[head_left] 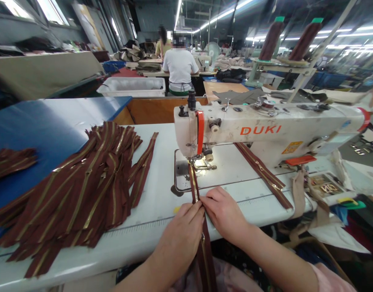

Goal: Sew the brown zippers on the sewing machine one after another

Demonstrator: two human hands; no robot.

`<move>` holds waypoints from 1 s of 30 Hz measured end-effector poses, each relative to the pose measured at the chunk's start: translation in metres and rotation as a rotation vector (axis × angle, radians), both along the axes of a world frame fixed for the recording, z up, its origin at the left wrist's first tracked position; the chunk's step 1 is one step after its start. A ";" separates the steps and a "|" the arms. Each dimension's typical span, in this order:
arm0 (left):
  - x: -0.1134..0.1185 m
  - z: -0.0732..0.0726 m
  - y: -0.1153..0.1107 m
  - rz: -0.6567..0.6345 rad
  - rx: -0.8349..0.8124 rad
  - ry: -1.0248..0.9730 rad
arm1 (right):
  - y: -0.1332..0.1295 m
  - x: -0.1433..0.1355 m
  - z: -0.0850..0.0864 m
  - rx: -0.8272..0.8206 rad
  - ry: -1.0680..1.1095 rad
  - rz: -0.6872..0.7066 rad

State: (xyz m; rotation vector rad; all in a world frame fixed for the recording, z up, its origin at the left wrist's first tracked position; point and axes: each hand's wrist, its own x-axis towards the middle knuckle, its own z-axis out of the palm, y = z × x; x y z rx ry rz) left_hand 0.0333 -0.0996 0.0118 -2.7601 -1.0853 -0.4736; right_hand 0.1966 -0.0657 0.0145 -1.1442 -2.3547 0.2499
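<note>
A brown zipper (206, 259) with gold teeth runs from under the presser foot of the sewing machine (223, 125), over the table's front edge and down toward my lap. My left hand (186, 225) lies over the zipper with its fingers closed on it. From the other side, my right hand (223, 211) pinches the same zipper, fingertips close to the left ones. The zipper's far end lies at the needle, under the machine's lamp. A gold slider shows just below my hands.
A large pile of brown zippers (79, 190) covers the table's left side. Another zipper (262, 170) lies under the machine arm. Metal parts fill a small tray (326, 185) at right. Two thread cones (271, 40) stand behind. A person in white (180, 67) sits ahead.
</note>
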 end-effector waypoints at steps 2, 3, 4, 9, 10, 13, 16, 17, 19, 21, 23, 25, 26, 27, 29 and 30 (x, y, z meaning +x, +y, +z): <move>0.000 0.002 0.000 -0.008 -0.015 -0.001 | 0.000 0.000 0.000 0.035 -0.079 0.006; 0.000 0.004 0.001 -0.010 -0.023 -0.015 | -0.001 0.000 0.000 0.045 -0.119 0.012; 0.000 0.006 0.001 -0.017 -0.027 -0.041 | -0.001 0.000 0.000 0.051 -0.156 0.021; -0.010 0.012 0.010 -0.073 -0.109 -0.289 | -0.002 0.002 0.005 0.058 -0.280 0.073; -0.013 0.012 0.015 -0.065 -0.127 -0.331 | -0.002 0.002 0.006 0.066 -0.296 0.080; -0.021 0.012 0.031 -0.034 -0.125 -0.315 | -0.002 0.002 0.009 0.090 -0.341 0.097; -0.025 0.011 0.047 -0.074 -0.105 -0.126 | -0.001 0.001 0.011 0.101 -0.375 0.107; -0.027 0.011 0.051 -0.094 -0.106 -0.074 | -0.001 0.002 0.012 0.102 -0.382 0.111; -0.028 0.009 0.055 -0.113 -0.116 -0.020 | 0.001 0.003 0.013 0.100 -0.387 0.123; -0.030 0.009 0.056 -0.111 -0.124 -0.001 | 0.003 0.007 0.012 0.093 -0.375 0.130; -0.030 0.009 0.056 -0.118 -0.110 0.007 | 0.006 0.012 0.011 0.080 -0.346 0.113; -0.030 0.009 0.054 -0.129 -0.086 0.009 | 0.007 0.016 0.010 0.064 -0.307 0.080; -0.030 0.009 0.054 -0.131 -0.079 0.005 | 0.007 0.017 0.010 0.061 -0.285 0.073; -0.030 0.009 0.054 -0.129 -0.077 0.000 | 0.007 0.018 0.010 0.061 -0.263 0.079; -0.029 0.008 0.054 -0.119 -0.086 -0.004 | 0.007 0.018 0.010 0.067 -0.228 0.122; -0.029 0.007 0.055 -0.117 -0.093 -0.006 | 0.007 0.017 0.009 0.070 -0.218 0.147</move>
